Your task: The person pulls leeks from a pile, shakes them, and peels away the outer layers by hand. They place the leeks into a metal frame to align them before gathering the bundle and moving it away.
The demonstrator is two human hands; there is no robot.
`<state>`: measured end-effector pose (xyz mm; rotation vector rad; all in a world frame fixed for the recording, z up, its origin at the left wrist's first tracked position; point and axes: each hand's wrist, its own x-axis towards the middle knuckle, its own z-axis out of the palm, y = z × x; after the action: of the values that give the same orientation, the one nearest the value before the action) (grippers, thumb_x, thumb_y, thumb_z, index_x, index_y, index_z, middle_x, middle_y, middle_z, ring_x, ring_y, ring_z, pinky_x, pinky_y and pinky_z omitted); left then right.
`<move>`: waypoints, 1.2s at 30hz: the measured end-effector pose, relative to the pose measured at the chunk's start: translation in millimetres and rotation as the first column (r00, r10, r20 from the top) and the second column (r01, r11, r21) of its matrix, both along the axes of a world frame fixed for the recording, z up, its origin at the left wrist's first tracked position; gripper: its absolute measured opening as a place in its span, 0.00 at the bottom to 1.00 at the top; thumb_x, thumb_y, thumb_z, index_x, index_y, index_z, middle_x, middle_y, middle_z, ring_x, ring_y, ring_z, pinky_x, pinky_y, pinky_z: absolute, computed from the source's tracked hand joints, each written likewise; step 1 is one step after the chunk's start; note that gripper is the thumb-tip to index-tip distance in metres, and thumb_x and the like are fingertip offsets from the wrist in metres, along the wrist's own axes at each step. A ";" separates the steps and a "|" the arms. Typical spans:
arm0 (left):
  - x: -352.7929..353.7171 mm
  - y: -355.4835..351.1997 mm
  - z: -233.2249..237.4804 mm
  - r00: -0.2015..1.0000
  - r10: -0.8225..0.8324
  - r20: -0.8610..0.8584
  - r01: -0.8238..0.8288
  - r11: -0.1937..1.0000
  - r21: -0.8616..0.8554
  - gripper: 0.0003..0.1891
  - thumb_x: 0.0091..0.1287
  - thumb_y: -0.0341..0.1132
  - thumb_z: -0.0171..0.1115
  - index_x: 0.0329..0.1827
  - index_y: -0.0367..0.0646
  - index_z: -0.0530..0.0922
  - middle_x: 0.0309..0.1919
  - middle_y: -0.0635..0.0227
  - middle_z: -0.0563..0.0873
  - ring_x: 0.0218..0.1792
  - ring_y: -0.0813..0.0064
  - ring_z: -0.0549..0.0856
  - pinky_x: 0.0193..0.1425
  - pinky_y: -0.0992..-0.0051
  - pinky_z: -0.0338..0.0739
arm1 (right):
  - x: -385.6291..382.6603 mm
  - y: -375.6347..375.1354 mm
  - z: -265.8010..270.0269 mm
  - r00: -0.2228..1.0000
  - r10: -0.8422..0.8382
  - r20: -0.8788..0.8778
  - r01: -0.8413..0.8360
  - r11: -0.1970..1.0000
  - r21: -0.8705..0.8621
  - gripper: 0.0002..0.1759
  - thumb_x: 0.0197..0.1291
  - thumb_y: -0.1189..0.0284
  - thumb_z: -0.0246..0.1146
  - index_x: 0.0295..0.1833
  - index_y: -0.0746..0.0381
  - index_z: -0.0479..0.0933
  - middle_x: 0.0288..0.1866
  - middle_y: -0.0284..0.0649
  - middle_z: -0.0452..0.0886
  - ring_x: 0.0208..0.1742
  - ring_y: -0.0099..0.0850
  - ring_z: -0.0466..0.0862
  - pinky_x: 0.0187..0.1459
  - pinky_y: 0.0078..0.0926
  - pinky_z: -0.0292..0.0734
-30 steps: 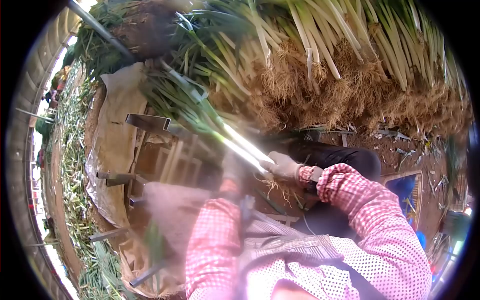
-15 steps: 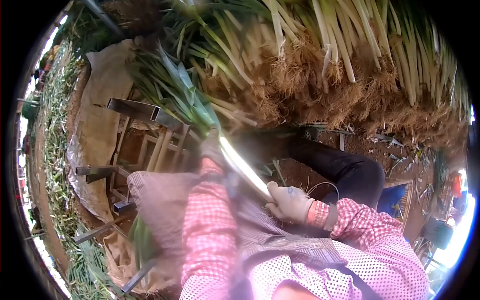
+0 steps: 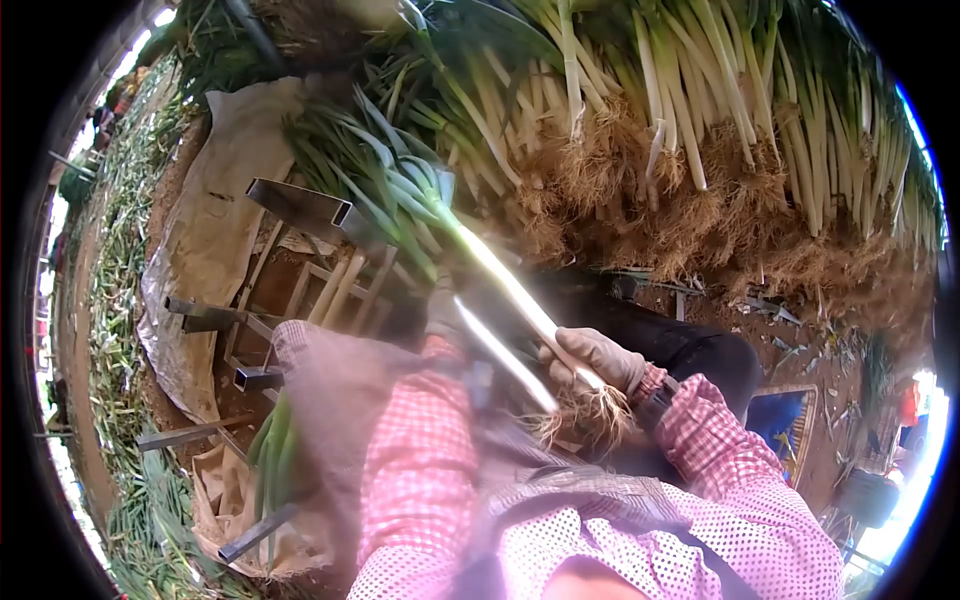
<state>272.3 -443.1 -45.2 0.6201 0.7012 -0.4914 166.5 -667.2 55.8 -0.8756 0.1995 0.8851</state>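
Pale cloth covers the right hand (image 3: 597, 356), and its grip is clenched round the white shanks of a bunch of spring onions (image 3: 500, 280), just above the root tuft (image 3: 590, 415). The tuft hangs tangled and straw-brown below the fingers, close to the pink checked cuff. From that hand the bunch slants up and to the left across the person's lap, the shanks glaring white in the sun, and it ends in a spray of green leaves (image 3: 385, 185).

Higher on the same shanks sits the left hand (image 3: 443, 312) — badly blurred. It lies against the stalks, but whether its grip is closed on them I cannot tell. Its pink checked sleeve (image 3: 410, 460) runs down towards the camera beside a greyish cloth (image 3: 330, 390) spread over the lap.

Under the right wrist a dark trouser leg (image 3: 695, 345) stretches out over reddish earth strewn with trimmings (image 3: 790, 320).

Beneath the leafy end of the bunch stands a metal frame (image 3: 300, 205) of square tubes, set on brown sacking (image 3: 215, 240). A few green stalks (image 3: 272, 450) lie in the frame's lower part, beside the cloth.

Behind everything, along the top of the view, a large heap of spring onions (image 3: 700, 120) is stacked with its roots turned towards the person — white shanks above, a thick brown fringe of roots below. A blue object (image 3: 785, 400) shows at the right, near the knee; it may be a crate, though little of it is visible.
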 end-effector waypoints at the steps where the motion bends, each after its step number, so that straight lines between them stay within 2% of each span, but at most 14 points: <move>1: -4.5 -3.9 -4.0 0.999 -0.014 0.045 0.006 0.983 0.184 0.32 0.63 0.70 0.60 0.44 0.46 0.81 0.32 0.73 0.84 0.23 0.84 0.78 0.22 0.85 0.74 | 0.0 0.0 -2.3 0.979 0.025 -0.201 0.012 0.984 0.179 0.24 0.74 0.52 0.54 0.52 0.64 0.76 0.25 0.38 0.81 0.18 0.28 0.81 0.15 0.21 0.77; 3: -3.8 -10.2 -11.0 0.996 0.003 0.093 -0.034 0.941 0.337 0.33 0.63 0.70 0.61 0.44 0.44 0.81 0.29 0.73 0.84 0.23 0.82 0.78 0.22 0.83 0.73 | -6.1 2.1 -33.3 0.896 0.173 -0.408 0.061 0.864 0.500 0.24 0.76 0.52 0.50 0.55 0.64 0.74 0.26 0.40 0.82 0.20 0.31 0.83 0.15 0.23 0.79; 5: -2.0 -15.6 -19.8 0.993 -0.008 0.117 -0.033 0.938 0.346 0.33 0.63 0.68 0.62 0.46 0.43 0.80 0.29 0.72 0.85 0.24 0.80 0.80 0.24 0.79 0.74 | -11.2 13.0 -16.2 0.747 0.102 -0.657 0.133 0.945 0.298 0.26 0.77 0.52 0.44 0.56 0.64 0.72 0.28 0.39 0.82 0.23 0.34 0.85 0.15 0.26 0.81; 9: 1.7 -37.9 -19.7 0.960 -0.181 0.216 0.059 0.878 0.475 0.32 0.63 0.66 0.63 0.49 0.42 0.78 0.30 0.70 0.85 0.25 0.77 0.81 0.26 0.75 0.76 | -11.4 -0.5 -7.4 0.864 0.135 -0.485 -0.118 0.991 0.066 0.20 0.75 0.55 0.51 0.55 0.62 0.74 0.32 0.36 0.82 0.27 0.27 0.83 0.19 0.25 0.80; 10: 0.3 -44.7 -17.9 0.944 -0.233 0.232 0.085 0.855 0.511 0.32 0.64 0.65 0.64 0.50 0.42 0.78 0.30 0.69 0.85 0.25 0.76 0.82 0.26 0.74 0.77 | -9.9 -3.1 -6.2 0.925 0.295 -0.239 -0.369 0.847 -0.384 0.30 0.72 0.47 0.52 0.45 0.67 0.78 0.24 0.36 0.80 0.33 0.33 0.85 0.29 0.35 0.83; 12: -10.4 -80.9 1.9 0.968 -0.055 0.246 -0.077 0.865 0.495 0.26 0.67 0.53 0.67 0.54 0.39 0.72 0.31 0.64 0.84 0.28 0.70 0.83 0.31 0.67 0.80 | -21.8 -1.3 75.1 0.634 0.773 0.042 -0.094 0.131 -0.987 0.45 0.58 0.44 0.67 0.65 0.71 0.66 0.38 0.49 0.82 0.42 0.45 0.86 0.45 0.38 0.81; 13: -14.7 -98.4 8.6 0.974 -0.009 0.228 -0.109 0.860 0.498 0.25 0.67 0.49 0.68 0.54 0.38 0.71 0.31 0.63 0.83 0.28 0.68 0.83 0.32 0.66 0.80 | -37.5 1.9 97.8 0.487 0.873 -0.023 0.213 -0.144 -0.966 0.53 0.53 0.45 0.71 0.71 0.72 0.60 0.44 0.54 0.82 0.43 0.50 0.86 0.49 0.39 0.80; 16: -28.7 -132.4 39.3 0.990 -0.030 0.135 -0.012 0.955 0.298 0.22 0.69 0.47 0.67 0.53 0.39 0.72 0.33 0.59 0.83 0.30 0.65 0.84 0.35 0.63 0.82 | -56.6 -7.9 92.2 0.627 0.774 -0.088 0.217 -0.282 -0.935 0.48 0.54 0.64 0.69 0.74 0.70 0.53 0.50 0.62 0.80 0.46 0.56 0.85 0.48 0.46 0.80; 23: 17.0 -42.5 128.5 0.912 0.218 0.348 0.097 0.709 -0.699 0.28 0.72 0.55 0.56 0.60 0.37 0.74 0.51 0.54 0.84 0.53 0.57 0.83 0.69 0.55 0.74 | -102.1 23.5 199.3 0.727 0.619 0.297 0.303 0.099 -0.948 0.37 0.51 0.69 0.63 0.68 0.64 0.60 0.43 0.62 0.82 0.47 0.59 0.83 0.48 0.46 0.78; 27: 35.1 51.4 237.1 0.505 0.431 0.748 -0.335 0.896 -0.290 0.18 0.72 0.49 0.61 0.50 0.42 0.76 0.39 0.63 0.83 0.38 0.69 0.84 0.44 0.70 0.83 | -69.5 80.1 222.3 0.435 0.688 0.581 0.509 0.344 -0.789 0.37 0.54 0.74 0.62 0.70 0.64 0.59 0.43 0.55 0.83 0.42 0.52 0.87 0.40 0.39 0.81; 29: 43.5 143.7 281.9 0.598 0.464 0.654 -0.348 0.885 -0.310 0.17 0.74 0.52 0.57 0.38 0.47 0.78 0.29 0.68 0.82 0.27 0.76 0.81 0.35 0.77 0.80 | -29.2 106.4 212.3 0.322 0.749 0.579 0.531 0.364 -0.765 0.41 0.51 0.81 0.64 0.72 0.64 0.57 0.46 0.54 0.83 0.42 0.50 0.86 0.42 0.39 0.81; 30: 43.4 232.9 261.0 0.518 0.413 0.749 0.069 0.852 -0.518 0.18 0.76 0.51 0.52 0.50 0.44 0.75 0.41 0.65 0.81 0.39 0.75 0.81 0.42 0.73 0.81 | -1.9 129.9 209.5 0.207 0.779 0.591 0.544 0.410 -0.732 0.38 0.52 0.80 0.64 0.70 0.64 0.60 0.45 0.53 0.83 0.41 0.49 0.87 0.41 0.39 0.82; 33: -40.2 357.6 303.3 0.037 0.232 0.972 0.049 0.971 -0.234 0.26 0.77 0.49 0.48 0.67 0.36 0.69 0.60 0.55 0.79 0.58 0.64 0.81 0.64 0.58 0.79 | 83.0 236.8 196.3 0.158 0.829 0.536 0.356 0.458 -0.814 0.27 0.56 0.74 0.65 0.62 0.64 0.68 0.41 0.50 0.84 0.38 0.44 0.88 0.37 0.39 0.84; 36: -95.7 415.1 247.7 0.093 0.417 0.904 -0.760 0.617 -0.206 0.27 0.70 0.49 0.61 0.62 0.35 0.75 0.58 0.54 0.82 0.60 0.55 0.80 0.75 0.48 0.67 | 158.3 347.0 112.8 -0.201 0.783 0.589 0.386 0.616 -0.687 0.15 0.60 0.66 0.63 0.48 0.62 0.73 0.37 0.45 0.82 0.37 0.42 0.86 0.35 0.39 0.82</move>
<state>176.7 -28.0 202.5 0.7177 -0.1332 0.8310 324.8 -320.2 168.6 -2.3322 -1.3168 0.0661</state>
